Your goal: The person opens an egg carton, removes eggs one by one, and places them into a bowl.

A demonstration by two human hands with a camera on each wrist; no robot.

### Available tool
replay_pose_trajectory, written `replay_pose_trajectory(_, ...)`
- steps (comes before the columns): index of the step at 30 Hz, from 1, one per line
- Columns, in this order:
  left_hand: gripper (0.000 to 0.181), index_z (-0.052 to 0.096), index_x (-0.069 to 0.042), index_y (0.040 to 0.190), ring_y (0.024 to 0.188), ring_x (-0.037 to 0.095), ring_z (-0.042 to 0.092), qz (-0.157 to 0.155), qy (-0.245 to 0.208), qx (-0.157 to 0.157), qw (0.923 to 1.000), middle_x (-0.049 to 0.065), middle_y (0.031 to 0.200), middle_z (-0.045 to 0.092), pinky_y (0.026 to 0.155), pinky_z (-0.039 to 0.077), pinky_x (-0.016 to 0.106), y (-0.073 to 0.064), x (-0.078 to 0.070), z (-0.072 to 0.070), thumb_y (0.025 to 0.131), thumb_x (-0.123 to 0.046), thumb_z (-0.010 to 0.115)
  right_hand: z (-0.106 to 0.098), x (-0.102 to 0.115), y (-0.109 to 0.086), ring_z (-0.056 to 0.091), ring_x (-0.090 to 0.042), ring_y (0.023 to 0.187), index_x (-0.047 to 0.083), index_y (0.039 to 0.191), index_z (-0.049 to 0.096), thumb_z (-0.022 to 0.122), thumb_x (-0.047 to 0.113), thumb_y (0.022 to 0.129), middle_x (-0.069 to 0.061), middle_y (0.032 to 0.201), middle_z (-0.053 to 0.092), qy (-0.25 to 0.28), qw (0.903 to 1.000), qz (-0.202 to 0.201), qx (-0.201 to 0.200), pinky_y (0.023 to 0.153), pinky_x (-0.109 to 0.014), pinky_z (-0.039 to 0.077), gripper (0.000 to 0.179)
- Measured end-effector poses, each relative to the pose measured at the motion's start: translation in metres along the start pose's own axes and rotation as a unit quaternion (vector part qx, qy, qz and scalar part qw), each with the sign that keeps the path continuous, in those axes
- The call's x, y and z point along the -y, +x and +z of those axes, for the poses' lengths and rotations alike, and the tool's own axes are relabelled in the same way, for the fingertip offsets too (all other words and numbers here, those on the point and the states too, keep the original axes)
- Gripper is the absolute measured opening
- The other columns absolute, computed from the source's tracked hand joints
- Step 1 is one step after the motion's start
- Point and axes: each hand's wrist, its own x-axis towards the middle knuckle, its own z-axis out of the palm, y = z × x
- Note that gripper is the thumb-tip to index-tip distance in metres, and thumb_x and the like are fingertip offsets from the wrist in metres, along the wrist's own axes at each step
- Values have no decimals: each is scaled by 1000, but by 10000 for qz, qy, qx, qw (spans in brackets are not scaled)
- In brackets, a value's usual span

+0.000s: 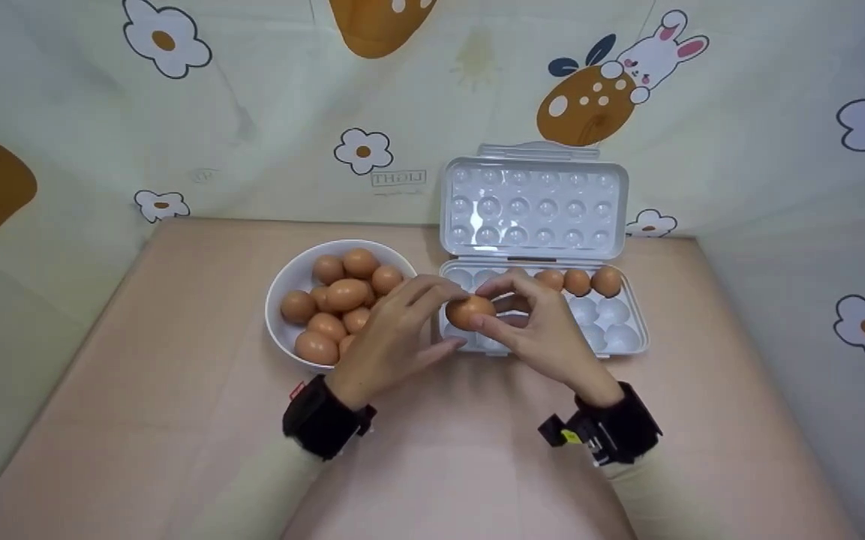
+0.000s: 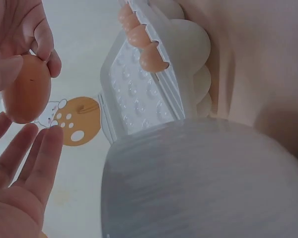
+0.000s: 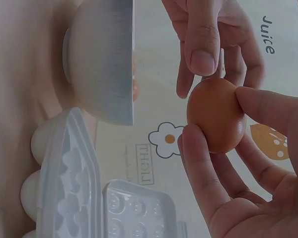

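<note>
A brown egg [image 1: 468, 313] is held up over the left part of an open plastic egg box [image 1: 633, 341]. My right hand [image 1: 548, 330] pinches it between thumb and fingertips, which shows closely in the right wrist view. The left hand [image 1: 391, 337] has its fingers spread and relaxed, with fingertips right at the egg's other side. In the left wrist view, the same egg [image 2: 27, 91] stands above those loose left fingers [image 2: 44, 158]. Several brown eggs [image 1: 606, 281] sit in the box's back row, partly hidden by the right hand.
Left of the box, a white bowl [image 1: 276, 330] holds a heap of brown eggs [image 1: 346, 295]. The box's dimpled lid [image 1: 533, 206] stands raised against the patterned cloth backdrop [image 1: 267, 112]. A pinkish cloth covers the table [image 1: 432, 465].
</note>
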Motion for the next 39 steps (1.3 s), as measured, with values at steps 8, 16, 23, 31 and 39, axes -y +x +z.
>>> replay_pose_trajectory(8, 46, 69, -14, 125, 111, 17, 66, 119, -9, -97, 9999, 3, 121, 70, 96, 55, 36, -1, -1, 4, 85, -21, 92, 6, -5, -4, 73, -24, 107, 5, 122, 70, 84, 13, 93, -10, 118, 63, 292, 9995, -75, 131, 93, -41, 62, 34)
replay_pose_trajectory(16, 40, 70, -16, 123, 109, 16, 66, 188, -19, -128, 9997, 1, 119, 71, 91, 55, 33, -2, -1, 5, 88, -22, 89, 8, -3, -6, 73, -26, 110, 5, 124, 67, 82, 15, 95, -11, 124, 63, 466, 9983, 27, 344, 94, -40, 62, 34)
replay_pose_trajectory(23, 39, 70, -12, 122, 112, 17, 66, 125, -3, -108, 9999, 3, 118, 71, 100, 55, 30, 0, 4, -8, 87, -15, 89, -3, -2, -5, 71, -28, 116, 3, 126, 66, 81, 15, 96, -12, 125, 66, 246, 9990, -41, 359, 94, -39, 62, 35)
replay_pose_trajectory(31, 40, 71, -10, 125, 114, 21, 64, -569, 22, 103, 9983, 4, 122, 71, 101, 54, 36, 1, 18, -46, 89, -17, 88, -20, -4, -3, 70, -29, 113, 3, 124, 69, 80, 3, 94, -7, 120, 70, -303, 9985, -419, -183, 92, -35, 62, 32)
replay_pose_trajectory(39, 38, 71, -7, 120, 107, 24, 67, -1283, 28, 574, 9901, 8, 121, 69, 92, 58, 41, 4, 50, -91, 85, -7, 88, -32, -7, -2, 69, -18, 109, 3, 121, 70, 79, -2, 92, -4, 116, 71, -736, 9936, -708, -479, 92, -40, 62, 31)
